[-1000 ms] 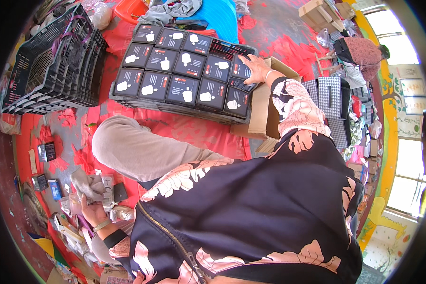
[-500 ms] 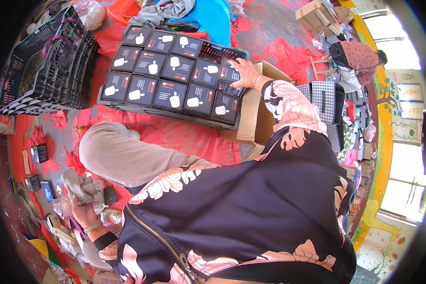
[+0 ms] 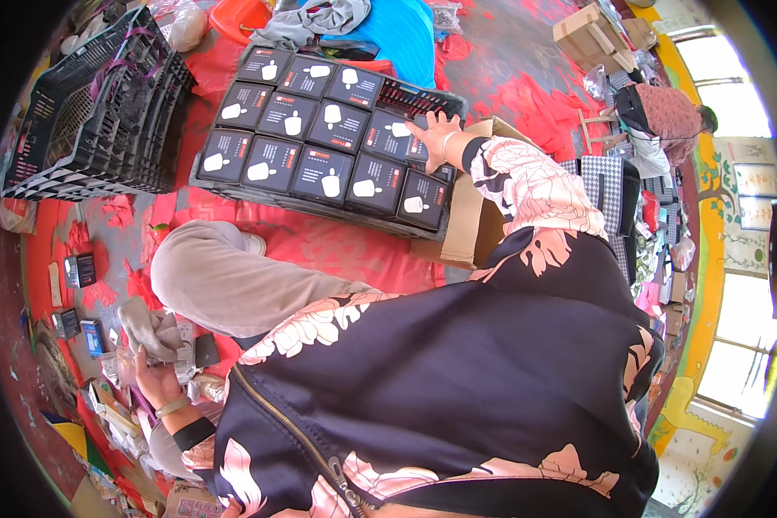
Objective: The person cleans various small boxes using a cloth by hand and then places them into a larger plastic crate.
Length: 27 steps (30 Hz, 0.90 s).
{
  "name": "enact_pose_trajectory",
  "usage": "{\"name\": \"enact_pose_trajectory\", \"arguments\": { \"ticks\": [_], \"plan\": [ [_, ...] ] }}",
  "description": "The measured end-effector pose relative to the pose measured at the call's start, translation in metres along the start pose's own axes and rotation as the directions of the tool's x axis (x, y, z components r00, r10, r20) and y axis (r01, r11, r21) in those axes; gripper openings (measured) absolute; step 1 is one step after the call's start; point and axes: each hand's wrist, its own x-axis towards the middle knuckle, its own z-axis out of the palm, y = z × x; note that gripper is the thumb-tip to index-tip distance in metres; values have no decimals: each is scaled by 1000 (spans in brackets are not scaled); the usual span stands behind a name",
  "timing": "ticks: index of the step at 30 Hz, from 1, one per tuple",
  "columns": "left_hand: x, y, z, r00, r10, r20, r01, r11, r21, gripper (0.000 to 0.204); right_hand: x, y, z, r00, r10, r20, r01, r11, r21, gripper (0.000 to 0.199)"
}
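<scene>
Black retail boxes (image 3: 319, 142) tiled flat in crate (image 3: 200, 177), upper centre; right hand (image 3: 432, 138) fingers spread on one, left hand (image 3: 151, 375) pinching grey cloth (image 3: 151, 332), lower left.

Black boxes (image 3: 323, 177) with white marks in a black crate (image 3: 91, 112); red-painted grey floor (image 3: 337, 250); navy jacket (image 3: 457, 371) — pink floral print; beige trousers (image 3: 224, 285); brown carton (image 3: 466, 229).
</scene>
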Motion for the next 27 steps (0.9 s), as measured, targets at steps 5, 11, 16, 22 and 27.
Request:
{"name": "enact_pose_trajectory", "arguments": {
  "ticks": [5,11,16,22,27],
  "plan": [
    [0,-5,-9,999,-49,3,49,999,-23,33,7,-9,-14,998,54,44,-59,992,113,113],
    [0,-6,-5,1000,-22,-11,22,1000,9,33,-18,23,9,978,-5,-209,51,976,213,108],
    [6,-12,-16,998,-64,16,64,998,-11,37,-19,44,39,930,-98,-354,196,947,253,115],
    [3,-14,-11,999,-37,-10,37,999,15,35,-14,46,54,901,-74,-427,189,954,232,110],
    [7,-19,-15,998,-57,-22,57,998,-12,37,2,40,64,922,-64,-381,162,960,229,109]
  ]
}}
